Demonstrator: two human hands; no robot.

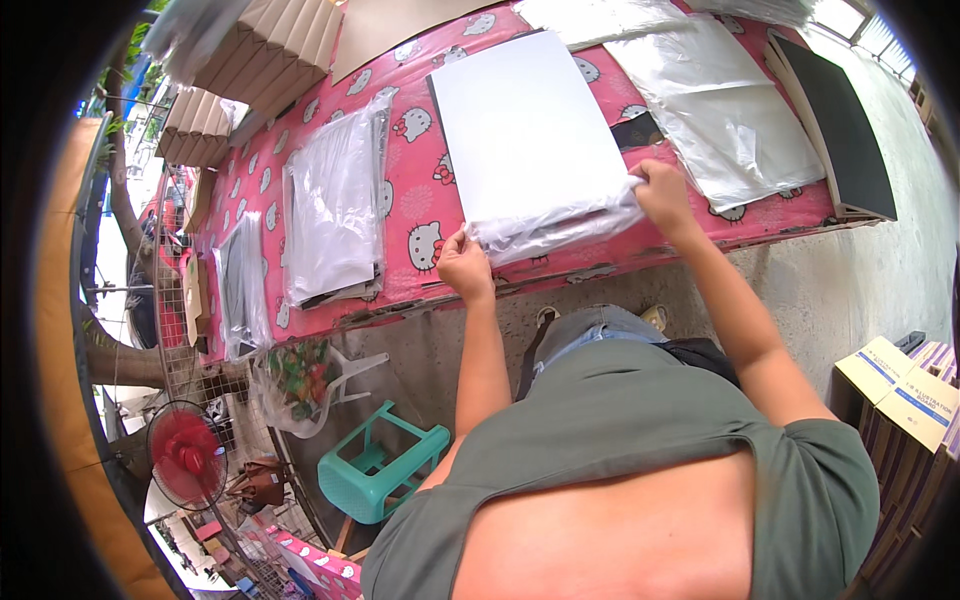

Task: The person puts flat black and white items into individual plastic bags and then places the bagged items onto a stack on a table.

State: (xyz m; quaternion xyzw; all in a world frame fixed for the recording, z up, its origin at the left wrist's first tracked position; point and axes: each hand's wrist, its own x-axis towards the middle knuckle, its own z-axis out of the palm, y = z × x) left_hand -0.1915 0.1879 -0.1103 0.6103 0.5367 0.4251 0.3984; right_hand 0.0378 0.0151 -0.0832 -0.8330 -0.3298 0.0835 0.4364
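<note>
A large white board (pixel 530 130) lies flat on the table in front of me, with a dark edge showing along its left side. Bunched clear plastic wrap (pixel 560 228) covers its near end. My left hand (pixel 466 268) pinches the plastic at the near left corner. At the near right corner, my right hand (pixel 662 198) is closed on the other side of the same plastic. Whether the fingers also touch the board is hidden.
The table wears a pink cartoon-print cover (pixel 410 190). Plastic-wrapped boards (pixel 335 205) lie left, clear plastic sheets (pixel 725 120) right, beside a black-faced board stack (pixel 835 125). Brown cartons (pixel 265 50) stand far left. Below are a green stool (pixel 375 465) and a red fan (pixel 188 455).
</note>
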